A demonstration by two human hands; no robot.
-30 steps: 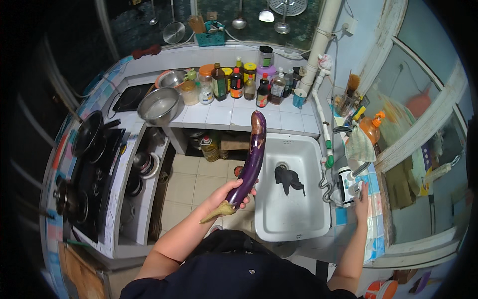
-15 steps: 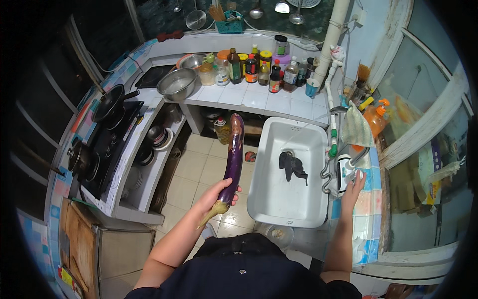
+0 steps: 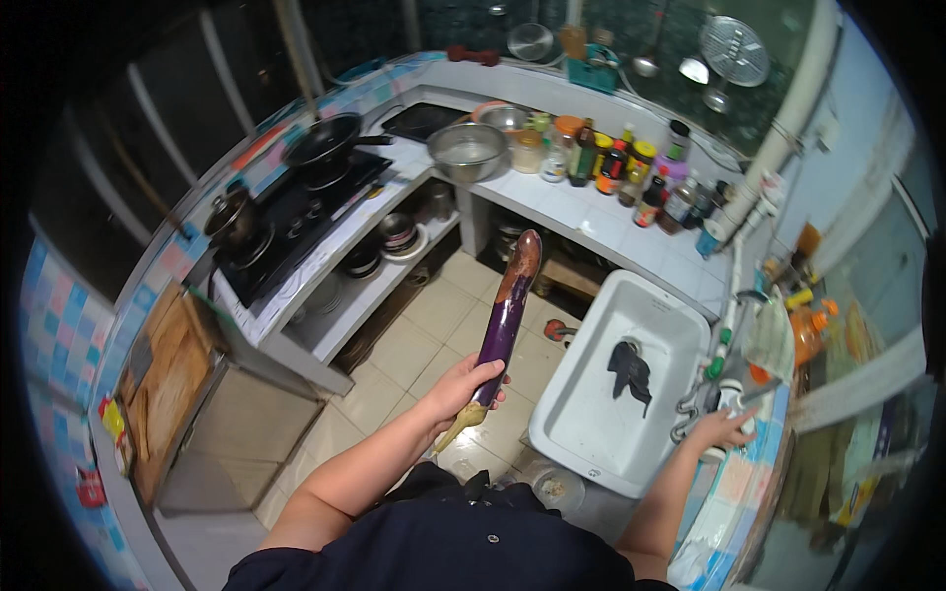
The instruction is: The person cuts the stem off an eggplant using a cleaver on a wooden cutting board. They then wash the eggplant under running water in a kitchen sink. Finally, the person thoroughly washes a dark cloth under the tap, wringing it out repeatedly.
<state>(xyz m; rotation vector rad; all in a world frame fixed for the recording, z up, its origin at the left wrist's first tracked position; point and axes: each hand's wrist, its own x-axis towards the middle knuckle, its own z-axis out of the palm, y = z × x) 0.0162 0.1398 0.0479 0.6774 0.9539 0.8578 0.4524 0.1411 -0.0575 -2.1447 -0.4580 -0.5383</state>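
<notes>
A long purple eggplant (image 3: 507, 330) is gripped near its stem end by my left hand (image 3: 470, 387), thumb across the top and fingers wrapped under. It tilts upward over the floor, its far end brownish and scarred, its greenish cap and stem pointing back toward me. To the right of the sink, my right hand (image 3: 717, 431) reaches to a white tap unit (image 3: 731, 394), with its fingers stretched out and apart against it. The hand partly hides the unit. In the white sink (image 3: 562, 433) lies a limp dark cloth-like piece (image 3: 628, 369).
Bottles and jars (image 3: 611, 167) line the tiled back counter beside a metal bowl (image 3: 468, 153). At left, a wok (image 3: 323, 148) and a pot (image 3: 233, 222) sit on the black stove (image 3: 281, 246). An orange pump bottle (image 3: 810, 330) and a hanging cloth (image 3: 769, 340) are beyond the tap.
The view has turned left, so the sink and counter sit further right in it. My left hand still holds the eggplant; my right hand stays at the tap unit, its fingers shifted.
</notes>
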